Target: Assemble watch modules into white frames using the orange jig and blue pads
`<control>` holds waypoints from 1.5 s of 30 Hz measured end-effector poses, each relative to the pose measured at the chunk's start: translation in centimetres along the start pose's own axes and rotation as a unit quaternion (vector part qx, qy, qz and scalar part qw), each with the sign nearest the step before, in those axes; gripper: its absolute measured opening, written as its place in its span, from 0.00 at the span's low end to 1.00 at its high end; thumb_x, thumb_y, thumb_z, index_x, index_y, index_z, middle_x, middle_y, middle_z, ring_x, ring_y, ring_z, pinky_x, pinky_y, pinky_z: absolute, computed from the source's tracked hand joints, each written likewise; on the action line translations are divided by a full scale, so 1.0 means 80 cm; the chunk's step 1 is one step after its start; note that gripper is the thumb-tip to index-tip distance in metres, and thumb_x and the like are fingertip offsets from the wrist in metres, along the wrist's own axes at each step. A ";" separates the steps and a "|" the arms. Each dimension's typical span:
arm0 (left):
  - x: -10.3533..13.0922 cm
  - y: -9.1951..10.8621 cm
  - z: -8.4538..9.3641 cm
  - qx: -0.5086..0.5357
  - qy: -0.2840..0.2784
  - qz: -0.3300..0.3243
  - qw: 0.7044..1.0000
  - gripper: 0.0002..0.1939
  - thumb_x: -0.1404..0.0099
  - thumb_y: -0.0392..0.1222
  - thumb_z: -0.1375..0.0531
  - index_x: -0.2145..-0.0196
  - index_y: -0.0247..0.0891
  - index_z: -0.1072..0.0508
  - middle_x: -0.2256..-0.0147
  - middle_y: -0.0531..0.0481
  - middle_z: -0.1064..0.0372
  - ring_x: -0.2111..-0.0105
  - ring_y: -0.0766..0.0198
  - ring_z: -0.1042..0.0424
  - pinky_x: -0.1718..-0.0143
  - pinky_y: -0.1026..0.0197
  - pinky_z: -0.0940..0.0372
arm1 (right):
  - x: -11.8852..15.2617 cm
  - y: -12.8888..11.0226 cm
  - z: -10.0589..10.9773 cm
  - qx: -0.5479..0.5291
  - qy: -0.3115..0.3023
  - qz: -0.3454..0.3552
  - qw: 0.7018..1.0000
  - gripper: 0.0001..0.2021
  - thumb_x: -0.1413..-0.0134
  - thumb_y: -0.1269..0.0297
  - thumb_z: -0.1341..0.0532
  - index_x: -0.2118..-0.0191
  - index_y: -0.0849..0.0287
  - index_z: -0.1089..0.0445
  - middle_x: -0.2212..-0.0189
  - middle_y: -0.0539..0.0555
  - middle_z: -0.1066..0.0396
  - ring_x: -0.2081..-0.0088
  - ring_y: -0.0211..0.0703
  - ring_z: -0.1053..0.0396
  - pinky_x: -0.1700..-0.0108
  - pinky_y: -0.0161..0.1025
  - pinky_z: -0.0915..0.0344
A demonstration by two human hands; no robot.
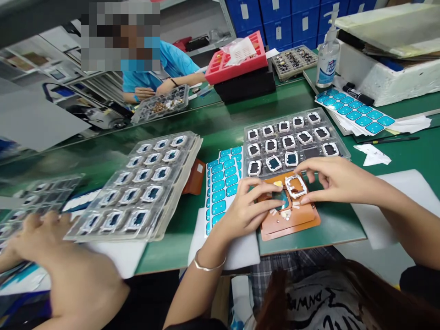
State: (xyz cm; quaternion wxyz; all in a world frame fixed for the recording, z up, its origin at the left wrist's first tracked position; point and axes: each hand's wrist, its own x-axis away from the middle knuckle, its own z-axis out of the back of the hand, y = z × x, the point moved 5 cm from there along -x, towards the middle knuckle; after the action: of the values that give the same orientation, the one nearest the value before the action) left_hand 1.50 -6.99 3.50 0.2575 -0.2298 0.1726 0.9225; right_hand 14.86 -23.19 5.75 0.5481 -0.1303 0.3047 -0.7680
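My right hand (332, 178) grips a white square watch-case frame (296, 186) by its right side, between thumb and fingers. The frame is over the right part of an orange flat fixture (292, 226). My left hand (242, 208), with a silver bangle on the wrist, rests on the fixture's left side. Its fingers are bent over a small dark teal rectangular panel (282, 200) and hold it there. A small yellow piece (277, 184) lies by the fingertips, and small white pieces (285, 214) sit below the panel.
A clear tray (302, 153) of white frames lies behind the fixture; stacked trays (154, 229) stand left. Blue sticker sheets (218, 183) lie beside my left hand. A pump bottle (327, 64) and foam box (392, 82) stand back right. A co-worker's hand (43, 238) reaches in left; another person sits opposite.
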 end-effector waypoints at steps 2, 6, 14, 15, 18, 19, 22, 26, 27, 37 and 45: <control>0.002 -0.002 -0.002 -0.002 -0.024 0.011 1.000 0.17 0.31 0.33 0.48 0.51 0.50 0.26 0.50 0.52 0.27 0.53 0.56 0.39 0.52 0.50 0.40 | 0.001 0.000 0.006 0.005 0.012 0.025 1.000 0.22 0.49 0.48 0.34 0.51 0.54 0.27 0.59 0.53 0.26 0.68 0.41 0.30 0.68 0.38 0.36; 0.004 -0.003 -0.005 0.009 -0.053 0.002 0.999 0.19 0.30 0.34 0.50 0.47 0.49 0.29 0.52 0.52 0.25 0.52 0.55 0.39 0.51 0.50 0.42 | 0.000 -0.001 0.005 0.016 0.009 0.064 0.998 0.15 0.44 0.54 0.36 0.53 0.53 0.25 0.47 0.54 0.28 0.52 0.49 0.28 0.58 0.42 0.30; 0.002 0.003 0.000 -0.007 -0.037 -0.016 0.999 0.19 0.31 0.32 0.49 0.49 0.50 0.28 0.51 0.53 0.25 0.52 0.55 0.38 0.53 0.49 0.42 | -0.003 -0.009 -0.004 0.051 0.010 0.108 0.993 0.10 0.44 0.59 0.35 0.57 0.54 0.21 0.51 0.54 0.24 0.53 0.51 0.26 0.51 0.47 0.30; 0.002 0.003 0.000 -0.005 -0.035 -0.012 0.999 0.18 0.31 0.32 0.49 0.50 0.49 0.28 0.50 0.53 0.25 0.52 0.55 0.38 0.53 0.49 0.42 | -0.003 -0.011 -0.004 0.058 0.012 0.113 0.992 0.10 0.44 0.59 0.35 0.58 0.54 0.21 0.51 0.54 0.24 0.54 0.51 0.26 0.53 0.47 0.29; 0.003 0.004 0.003 0.005 -0.030 0.003 1.000 0.16 0.31 0.32 0.49 0.52 0.47 0.27 0.50 0.53 0.25 0.52 0.55 0.38 0.53 0.48 0.42 | -0.002 -0.013 -0.004 0.075 0.018 0.124 0.989 0.11 0.43 0.58 0.35 0.58 0.56 0.21 0.49 0.54 0.25 0.55 0.51 0.26 0.54 0.48 0.30; 0.004 0.004 0.003 0.008 -0.028 0.006 1.000 0.16 0.31 0.33 0.49 0.52 0.47 0.27 0.51 0.53 0.25 0.51 0.54 0.37 0.52 0.47 0.43 | -0.001 -0.014 -0.004 0.077 0.018 0.125 0.989 0.11 0.43 0.58 0.35 0.58 0.56 0.21 0.49 0.54 0.25 0.56 0.50 0.27 0.55 0.48 0.30; 0.005 0.007 0.003 0.010 -0.025 0.014 1.000 0.16 0.31 0.32 0.48 0.53 0.47 0.27 0.51 0.53 0.24 0.51 0.54 0.37 0.51 0.47 0.43 | -0.001 -0.013 -0.004 0.077 0.015 0.124 0.989 0.10 0.42 0.58 0.36 0.57 0.54 0.21 0.50 0.52 0.24 0.57 0.49 0.27 0.56 0.47 0.30; 0.001 0.008 0.005 0.025 0.021 0.075 0.997 0.13 0.32 0.32 0.48 0.54 0.45 0.29 0.54 0.51 0.25 0.53 0.56 0.36 0.51 0.48 0.41 | 0.000 -0.014 -0.006 0.074 0.047 0.136 0.987 0.10 0.43 0.58 0.36 0.59 0.54 0.20 0.53 0.53 0.23 0.58 0.49 0.29 0.57 0.47 0.30; 0.001 0.008 0.006 0.031 0.041 0.101 0.994 0.11 0.31 0.36 0.46 0.53 0.44 0.30 0.54 0.50 0.26 0.53 0.56 0.36 0.51 0.48 0.41 | 0.000 -0.016 -0.007 0.070 0.062 0.144 0.985 0.10 0.43 0.58 0.36 0.59 0.54 0.20 0.53 0.54 0.22 0.59 0.49 0.29 0.57 0.47 0.30; -0.001 0.008 0.003 0.031 0.068 0.169 0.983 0.23 0.39 0.54 0.35 0.50 0.44 0.31 0.51 0.46 0.32 0.51 0.53 0.39 0.48 0.45 0.42 | 0.001 -0.037 -0.030 0.037 0.150 0.268 0.951 0.09 0.42 0.61 0.36 0.65 0.61 0.22 0.57 0.57 0.21 0.63 0.45 0.34 0.64 0.43 0.29; 0.000 0.008 0.003 0.019 0.060 0.171 0.983 0.22 0.39 0.51 0.34 0.49 0.45 0.31 0.51 0.46 0.32 0.51 0.53 0.40 0.49 0.44 0.41 | 0.000 -0.037 -0.030 0.040 0.151 0.259 0.953 0.10 0.41 0.60 0.37 0.66 0.60 0.21 0.58 0.56 0.21 0.64 0.45 0.36 0.64 0.43 0.29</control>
State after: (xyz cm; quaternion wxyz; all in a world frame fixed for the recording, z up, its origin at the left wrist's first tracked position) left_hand 1.08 -7.39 3.87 0.0893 -0.2473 0.2421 0.9339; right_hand 11.32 -21.82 5.64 0.6808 0.0925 0.3760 -0.6217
